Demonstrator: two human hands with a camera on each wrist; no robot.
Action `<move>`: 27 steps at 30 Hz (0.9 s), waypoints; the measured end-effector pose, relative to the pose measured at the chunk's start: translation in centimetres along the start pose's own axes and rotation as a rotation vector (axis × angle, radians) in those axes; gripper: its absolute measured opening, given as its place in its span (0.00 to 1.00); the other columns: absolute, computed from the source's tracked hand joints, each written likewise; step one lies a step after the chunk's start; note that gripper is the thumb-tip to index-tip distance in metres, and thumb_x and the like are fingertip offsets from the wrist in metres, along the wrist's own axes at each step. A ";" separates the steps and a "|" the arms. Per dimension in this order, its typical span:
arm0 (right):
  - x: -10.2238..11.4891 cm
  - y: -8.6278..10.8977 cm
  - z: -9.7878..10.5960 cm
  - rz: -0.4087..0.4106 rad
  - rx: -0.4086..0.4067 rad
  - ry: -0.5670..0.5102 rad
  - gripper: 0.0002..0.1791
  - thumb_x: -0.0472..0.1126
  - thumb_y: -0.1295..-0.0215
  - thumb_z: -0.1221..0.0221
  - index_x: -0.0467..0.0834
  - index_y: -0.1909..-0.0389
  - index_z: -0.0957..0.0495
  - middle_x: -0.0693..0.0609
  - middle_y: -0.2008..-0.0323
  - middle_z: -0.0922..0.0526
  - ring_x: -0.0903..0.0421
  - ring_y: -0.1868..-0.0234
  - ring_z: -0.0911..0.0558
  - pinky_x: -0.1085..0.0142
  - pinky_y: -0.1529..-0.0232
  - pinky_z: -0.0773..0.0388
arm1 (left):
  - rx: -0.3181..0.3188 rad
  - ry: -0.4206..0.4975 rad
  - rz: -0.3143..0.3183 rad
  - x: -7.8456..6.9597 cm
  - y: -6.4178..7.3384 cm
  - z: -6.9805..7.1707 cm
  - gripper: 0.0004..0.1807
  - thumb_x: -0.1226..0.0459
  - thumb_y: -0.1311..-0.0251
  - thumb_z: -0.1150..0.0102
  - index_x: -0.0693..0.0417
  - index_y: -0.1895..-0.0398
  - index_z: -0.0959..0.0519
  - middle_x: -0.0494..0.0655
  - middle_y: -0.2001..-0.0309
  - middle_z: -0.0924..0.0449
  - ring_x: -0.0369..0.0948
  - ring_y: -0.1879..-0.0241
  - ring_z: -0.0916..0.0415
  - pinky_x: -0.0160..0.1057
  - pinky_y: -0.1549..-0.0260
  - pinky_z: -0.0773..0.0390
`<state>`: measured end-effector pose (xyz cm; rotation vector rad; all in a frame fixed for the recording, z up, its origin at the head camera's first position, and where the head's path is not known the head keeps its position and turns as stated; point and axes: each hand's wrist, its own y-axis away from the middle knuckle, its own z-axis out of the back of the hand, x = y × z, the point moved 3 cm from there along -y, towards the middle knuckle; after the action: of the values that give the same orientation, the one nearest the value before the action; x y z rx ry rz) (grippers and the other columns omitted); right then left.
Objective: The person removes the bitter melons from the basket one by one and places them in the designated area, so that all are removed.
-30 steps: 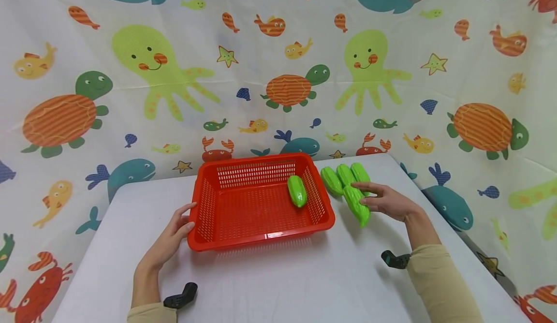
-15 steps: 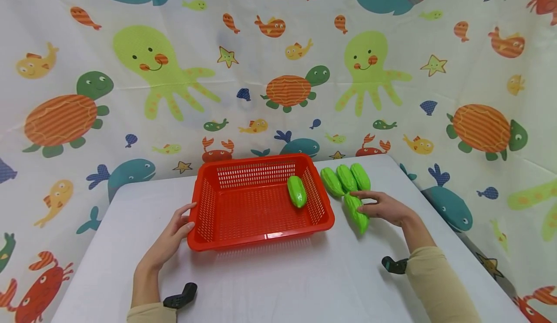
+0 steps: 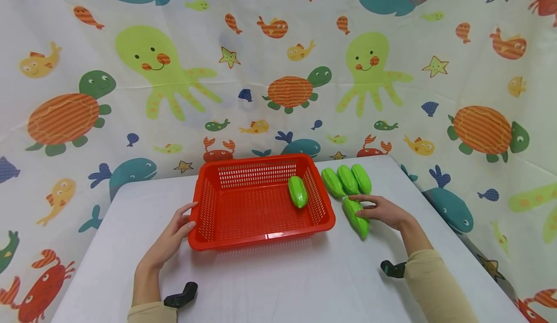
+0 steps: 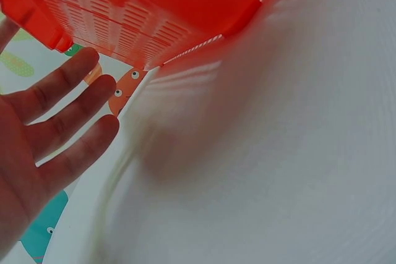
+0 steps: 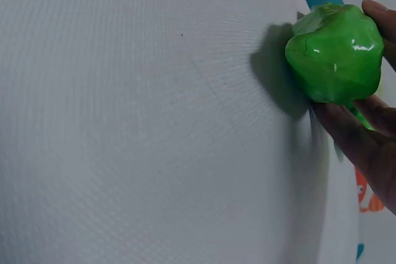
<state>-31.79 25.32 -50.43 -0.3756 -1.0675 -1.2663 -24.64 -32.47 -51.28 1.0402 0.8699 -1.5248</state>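
Observation:
In the head view, my left hand point(image 3: 167, 236) touches the left rim of a red plastic basket point(image 3: 256, 242) with its fingertips and thumb. Three of its fingers point(image 4: 74, 119) extend fairly straight beside the basket wall in the left wrist view. On the right, my right hand point(image 3: 387, 212) holds a green ribbed gourd point(image 3: 358, 222) with a pointed end, which angles toward me. From the right wrist, the gourd's lobed end point(image 5: 337, 57) shows between thumb and fingers; whether it touches the table I cannot tell. One similar gourd point(image 3: 298, 192) lies inside the basket, by its right wall.
Three more green gourds point(image 3: 348, 180) lie side by side between the basket and the table's right edge. The white table point(image 3: 278, 284) ends against a cloth point(image 3: 243, 52) printed with sea animals. Black wrist devices point(image 3: 180, 296) sit at both sleeves.
My right hand has drawn the gourd a little toward me, leaving a slight gap from the three behind it. The left hand and basket stay in place.

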 end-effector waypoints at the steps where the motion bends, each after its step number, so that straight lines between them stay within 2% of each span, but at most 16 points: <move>1: 0.0 0.0 0.0 -0.005 -0.006 0.006 0.32 0.52 0.37 0.36 0.53 0.32 0.30 0.39 0.29 0.41 0.33 0.32 0.40 0.38 0.40 0.33 | 0.001 0.001 0.000 0.0 0.0 0.0 0.34 0.51 0.28 0.53 0.39 0.23 0.52 0.60 0.36 0.37 0.56 0.38 0.35 0.66 0.43 0.32; 5: -0.2 -0.1 0.0 -0.025 -0.023 0.027 0.33 0.54 0.39 0.35 0.54 0.32 0.30 0.39 0.28 0.42 0.32 0.31 0.41 0.35 0.40 0.35 | 0.002 0.007 0.002 0.0 0.0 0.0 0.34 0.51 0.28 0.53 0.39 0.23 0.52 0.59 0.35 0.37 0.56 0.38 0.35 0.65 0.42 0.32; 27: -0.3 -0.4 -0.1 -0.014 -0.034 0.011 0.33 0.55 0.37 0.37 0.53 0.32 0.31 0.38 0.28 0.42 0.33 0.31 0.40 0.35 0.39 0.36 | -0.009 0.008 0.013 0.1 0.0 0.0 0.35 0.50 0.29 0.51 0.38 0.24 0.51 0.57 0.37 0.36 0.55 0.38 0.34 0.63 0.42 0.31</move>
<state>-32.04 25.30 -50.84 -0.3869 -1.0416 -1.2985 -24.61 -32.50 -51.36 1.0443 0.8737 -1.5055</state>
